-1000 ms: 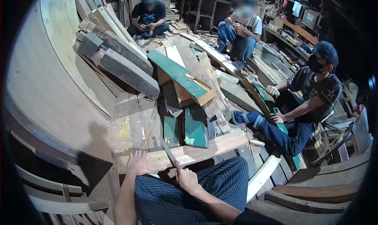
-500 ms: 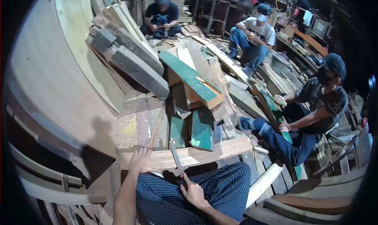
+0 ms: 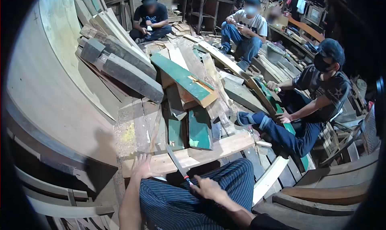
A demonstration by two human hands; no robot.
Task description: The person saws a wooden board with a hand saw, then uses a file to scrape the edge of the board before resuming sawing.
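A long pale wooden board with a curved edge lies crosswise in front of my knees. My left hand presses flat on the board's left end, fingers spread. In my right hand, above my striped trousers, is the handle of a long, narrow-bladed tool with a red band near the grip. Its blade slants up and left, overlapping the middle of the board in this view.
Beyond the board is a heap of planks, with a green-painted beam on top. Grey beams lean at the left near a large curved panel. A seated person works on a green plank at right; two more people sit farther back.
My right hand has shifted right and slightly down, tilting the blade more to the left. My left hand stays on the board. The whole view has shifted slightly.
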